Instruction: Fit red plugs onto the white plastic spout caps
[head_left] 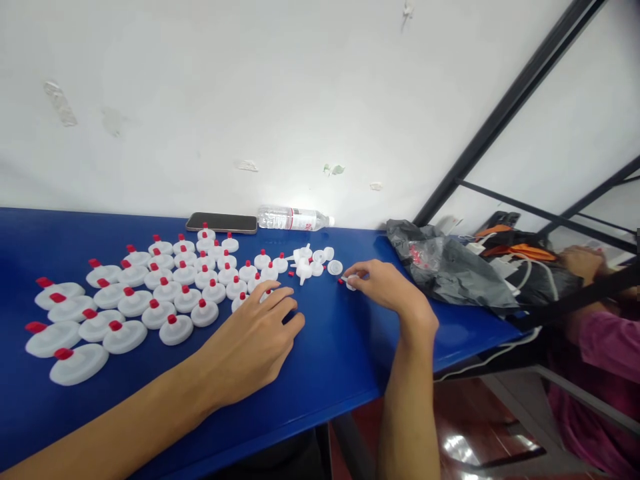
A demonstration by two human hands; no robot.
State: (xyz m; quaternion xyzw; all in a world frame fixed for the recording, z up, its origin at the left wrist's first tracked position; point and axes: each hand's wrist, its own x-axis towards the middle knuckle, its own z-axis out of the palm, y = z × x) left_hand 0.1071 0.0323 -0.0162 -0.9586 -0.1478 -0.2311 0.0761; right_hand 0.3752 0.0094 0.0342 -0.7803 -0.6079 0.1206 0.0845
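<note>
My right hand (375, 283) pinches a small white plastic nozzle cap (352, 283) just above the blue table; a red tip (341, 281) shows at its left side. Palm down, my left hand (257, 333) rests over the table with its fingers loosely apart. A white cap (267, 295) is partly hidden behind its fingertips, and I cannot tell whether they touch it. Left of that hand stand many white disc-shaped caps with red tips (173, 330). Between the hands lies a small heap of white nozzle caps without red tips (303, 269), beside an upturned white cap (335, 267).
Along the wall lie a phone (221, 223) and a clear plastic bottle (293, 218). A grey plastic bag (445, 267) with a packet of red pieces (424, 255) is at the right. Beyond a black metal frame (510, 110), another person's sleeve (607, 343) shows.
</note>
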